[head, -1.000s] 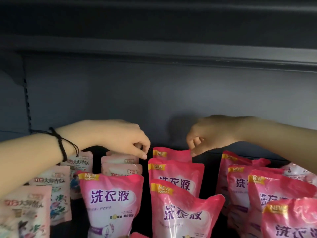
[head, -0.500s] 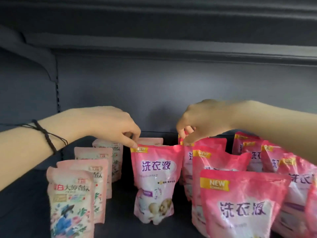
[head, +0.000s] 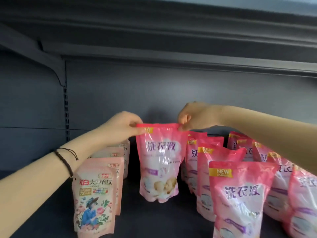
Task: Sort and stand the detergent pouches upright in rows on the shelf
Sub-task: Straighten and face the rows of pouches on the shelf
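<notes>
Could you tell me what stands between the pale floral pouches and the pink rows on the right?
Head view: one pink pouch, top corners pinched by the left hand and right hand.

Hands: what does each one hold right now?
Left hand: pinches top left corner of the bright pink pouch.
Right hand: pinches its top right corner.

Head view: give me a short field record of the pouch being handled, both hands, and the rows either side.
handled item: bright pink pouch, upright, between two groups
left hand: pinches its top left corner
right hand: pinches its top right corner
to its left: pale floral pouches, upright, one row front to back
to its right: other pink pouches, upright, in rows
base contact: cannot tell whether it rests on the shelf
</notes>
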Demonstrator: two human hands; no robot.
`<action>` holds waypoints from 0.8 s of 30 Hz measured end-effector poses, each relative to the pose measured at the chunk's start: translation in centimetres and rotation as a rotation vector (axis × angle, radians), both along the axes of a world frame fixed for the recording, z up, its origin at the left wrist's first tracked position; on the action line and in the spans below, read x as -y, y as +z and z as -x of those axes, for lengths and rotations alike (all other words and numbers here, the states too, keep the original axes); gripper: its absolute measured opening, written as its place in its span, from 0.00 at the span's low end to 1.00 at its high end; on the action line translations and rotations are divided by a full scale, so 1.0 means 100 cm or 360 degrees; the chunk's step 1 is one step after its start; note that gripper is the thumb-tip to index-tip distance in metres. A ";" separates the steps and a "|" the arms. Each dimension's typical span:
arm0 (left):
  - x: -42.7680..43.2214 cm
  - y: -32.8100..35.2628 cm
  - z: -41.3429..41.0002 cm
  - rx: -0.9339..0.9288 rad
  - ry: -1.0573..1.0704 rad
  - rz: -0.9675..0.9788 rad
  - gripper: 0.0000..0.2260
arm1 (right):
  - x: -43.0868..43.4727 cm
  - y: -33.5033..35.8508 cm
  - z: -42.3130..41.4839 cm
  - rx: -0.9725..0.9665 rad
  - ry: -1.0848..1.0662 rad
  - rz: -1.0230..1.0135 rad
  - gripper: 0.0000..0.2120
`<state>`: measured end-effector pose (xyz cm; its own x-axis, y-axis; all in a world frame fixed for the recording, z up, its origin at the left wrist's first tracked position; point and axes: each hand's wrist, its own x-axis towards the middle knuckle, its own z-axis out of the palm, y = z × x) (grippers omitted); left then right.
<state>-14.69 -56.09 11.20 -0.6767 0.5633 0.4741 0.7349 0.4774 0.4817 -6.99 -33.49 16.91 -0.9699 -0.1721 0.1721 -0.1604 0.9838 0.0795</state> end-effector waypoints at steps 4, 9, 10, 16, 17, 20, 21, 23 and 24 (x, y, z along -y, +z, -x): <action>-0.002 0.016 -0.025 0.0380 -0.0207 -0.1014 0.09 | 0.011 0.008 -0.022 -0.0214 0.0249 0.1425 0.07; -0.013 0.032 -0.061 0.0326 -0.0175 -0.1750 0.06 | 0.053 0.004 -0.050 -0.0552 0.0523 0.2209 0.09; -0.014 0.029 -0.070 0.0337 -0.0146 -0.1804 0.06 | 0.060 -0.006 -0.056 -0.0604 0.0473 0.2283 0.09; -0.017 -0.015 -0.113 0.0573 -0.0082 -0.1924 0.08 | 0.093 -0.106 -0.104 -0.0586 0.0305 0.2644 0.16; -0.017 -0.022 -0.119 0.0556 -0.0086 -0.1934 0.08 | 0.098 -0.122 -0.110 -0.0627 0.0305 0.2698 0.15; -0.020 -0.047 -0.138 0.0458 -0.0131 -0.1843 0.10 | 0.107 -0.156 -0.123 -0.0870 0.0174 0.2893 0.14; -0.021 -0.056 -0.143 0.0449 -0.0154 -0.1825 0.10 | 0.108 -0.163 -0.127 -0.0934 0.0153 0.2942 0.14; -0.024 -0.069 -0.152 0.0498 -0.0205 -0.1836 0.09 | 0.106 -0.171 -0.136 -0.1024 0.0148 0.2990 0.14; -0.027 -0.074 -0.156 0.0535 -0.0233 -0.1847 0.09 | 0.103 -0.174 -0.141 -0.1050 0.0128 0.2979 0.15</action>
<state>0.87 -53.43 3.81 -0.8282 0.0020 0.5604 0.5022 -0.4408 0.7439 7.06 -43.78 -0.49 -0.6923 0.5848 0.4227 -0.5840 -0.1100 -0.8043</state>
